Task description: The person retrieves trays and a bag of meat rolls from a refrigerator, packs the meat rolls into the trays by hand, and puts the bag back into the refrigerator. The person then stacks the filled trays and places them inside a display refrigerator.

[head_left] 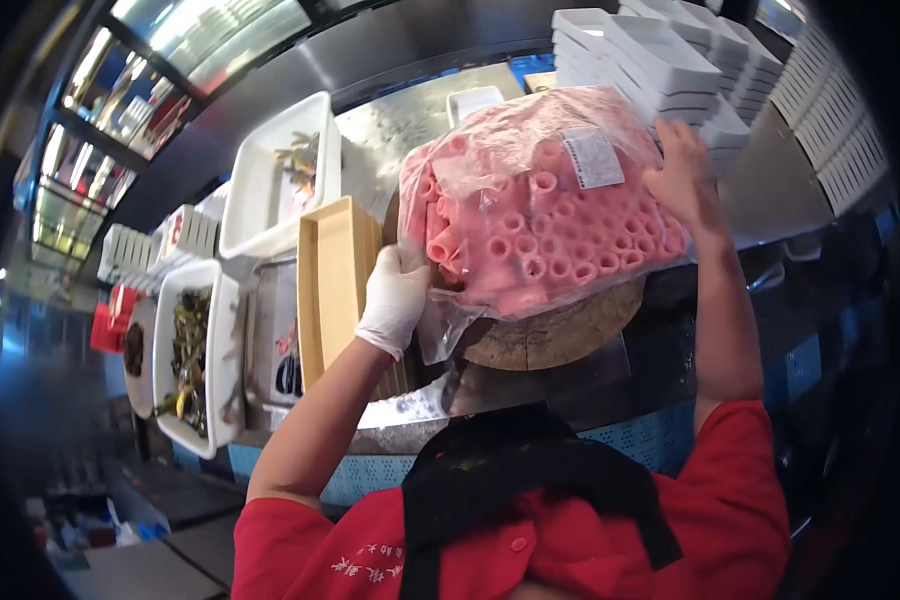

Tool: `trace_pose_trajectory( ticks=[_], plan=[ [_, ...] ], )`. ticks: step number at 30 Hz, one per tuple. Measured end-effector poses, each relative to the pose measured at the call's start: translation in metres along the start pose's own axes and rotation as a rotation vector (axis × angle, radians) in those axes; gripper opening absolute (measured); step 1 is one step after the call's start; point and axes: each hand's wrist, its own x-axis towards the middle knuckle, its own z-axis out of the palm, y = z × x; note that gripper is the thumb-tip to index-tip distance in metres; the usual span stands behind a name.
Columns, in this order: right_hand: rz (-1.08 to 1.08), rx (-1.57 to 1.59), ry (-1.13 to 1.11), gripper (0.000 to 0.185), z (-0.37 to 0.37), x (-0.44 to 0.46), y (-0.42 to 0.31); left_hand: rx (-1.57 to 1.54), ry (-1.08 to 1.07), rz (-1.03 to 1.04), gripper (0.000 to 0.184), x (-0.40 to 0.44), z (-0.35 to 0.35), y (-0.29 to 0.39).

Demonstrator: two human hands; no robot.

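A large clear plastic bag (pixel 515 218) packed with pink, hollow, paper-thin-looking rolls (pixel 543 182) is likely to be heavy and saggy, its film slippery, its contents soft or brittle and easily crushed. It would best be supported from beneath at both sides, the loose film being gripped only for steering. By the white-gloved left hand (pixel 397 297), the film is gripped at the near left corner; the bare right hand (pixel 684 178) is held with fingers and thumb spread at the right edge, though firm contact cannot be confirmed. The bag is rested on a round brown wooden block (pixel 555 340), covering all but its near edge, close to the metal table's (pixel 390 112) near edge. Round roll ends are shown through wrinkled, shiny film, and a white printed label (pixel 591 157) is stuck near the far right corner.
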Motion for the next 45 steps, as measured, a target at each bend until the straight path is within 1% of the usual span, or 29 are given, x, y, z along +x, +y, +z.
trace_pose_trajectory(
  ticks=[1,2,3,4,5,7,8,9,10,12,13,14,15,16,18,19,21,22,24,25,28,29,30,34,40,42,43,44,45],
  plan=[
    [-0.024,0.290,0.057,0.031,-0.009,0.007,-0.024,0.168,0.020,0.073,0.040,-0.015,-0.005,0.036],
    [-0.040,0.579,0.113,0.028,-0.022,0.013,-0.056,0.168,0.039,0.059,0.040,-0.017,-0.006,0.047],
    [-0.033,0.819,-0.077,0.023,-0.045,0.013,-0.096,0.400,0.125,0.302,0.044,-0.015,-0.007,0.054],
    [-0.310,0.936,-0.196,0.023,-0.046,0.009,-0.123,0.633,0.205,0.547,0.047,-0.017,-0.009,0.065],
    [-0.624,0.965,-0.256,0.022,-0.039,0.010,-0.147,0.647,0.162,0.619,0.044,-0.032,-0.011,0.094],
    [-0.781,0.831,-0.477,0.021,-0.010,0.007,-0.189,0.538,0.181,0.706,0.043,-0.027,-0.006,0.078],
    [-0.788,0.830,-0.475,0.021,-0.004,0.010,-0.191,0.428,0.191,0.797,0.042,-0.024,-0.005,0.072],
    [-0.777,0.633,-0.581,0.017,0.001,0.017,-0.194,0.298,0.104,0.538,0.039,-0.023,-0.004,0.072],
    [-0.759,0.433,-0.683,0.013,-0.005,0.023,-0.198,0.292,0.090,0.402,0.038,-0.018,0.004,0.068],
    [-0.841,0.369,-0.594,0.013,-0.012,0.029,-0.185,0.456,-0.089,0.488,0.058,0.000,0.013,0.060],
    [-0.806,0.309,-0.636,0.013,-0.008,0.028,-0.185,0.449,-0.090,0.496,0.058,0.012,0.018,0.055],
    [-0.767,0.250,-0.680,0.013,-0.006,0.026,-0.188,0.594,-0.219,0.485,0.073,0.027,0.025,0.048],
    [-0.817,0.024,-0.837,0.040,-0.006,0.024,-0.196,0.736,-0.347,0.471,0.091,0.046,0.035,0.038],
    [-0.815,0.012,-0.843,0.040,0.000,0.018,-0.197,1.070,-0.349,0.550,0.124,0.070,0.049,0.017],
    [-0.744,0.015,-0.762,0.078,0.017,0.005,-0.191,0.530,-0.701,0.158,0.121,0.084,0.046,0.024],
    [-0.748,0.002,-0.768,0.078,0.018,0.003,-0.189,0.515,-0.702,0.162,0.121,0.074,0.044,0.033],
    [-0.744,0.068,-0.848,0.098,0.024,0.003,-0.186,0.564,-0.360,0.189,0.109,0.059,0.044,0.049],
    [-0.740,0.063,-0.848,0.098,0.029,0.001,-0.189,0.561,-0.363,0.194,0.109,0.058,0.043,0.050],
    [-0.621,0.130,-0.698,0.093,0.032,0.000,-0.191,0.634,-0.366,0.325,0.092,0.053,0.041,0.057],
    [-0.616,0.120,-0.700,0.093,0.030,0.002,-0.192,0.626,-0.370,0.332,0.092,0.049,0.039,0.059],
    [-0.545,0.123,-0.871,0.089,0.017,0.015,-0.195,0.504,-0.397,0.230,0.082,0.032,0.022,0.066],
    [-0.467,0.238,-0.930,0.085,0.010,0.018,-0.193,0.418,-0.304,0.320,0.078,0.021,0.019,0.067],
    [-0.383,0.356,-0.986,0.081,0.007,0.018,-0.191,0.425,-0.310,0.326,0.078,0.018,0.017,0.065],
    [-0.393,0.446,-0.959,0.074,0.020,0.013,-0.182,0.511,-0.317,0.297,0.074,0.023,0.011,0.061],
    [-0.171,0.486,-0.756,0.053,0.028,-0.006,-0.201,0.627,-0.514,0.307,0.068,0.041,0.005,0.073],
    [-0.090,0.716,-0.673,0.050,0.050,-0.008,-0.194,0.602,-0.483,0.228,0.063,0.050,0.004,0.073],
    [-0.140,0.807,-0.485,0.038,0.031,-0.005,-0.197,0.484,-0.397,0.328,0.051,0.050,0.000,0.070],
    [0.028,1.186,-0.513,0.025,0.075,0.001,-0.189,0.303,-0.521,0.260,0.062,0.058,-0.010,0.071],
    [0.130,1.620,-0.769,0.022,0.020,0.018,-0.194,0.196,-0.573,0.194,0.056,0.046,-0.031,0.093]
  ],
)
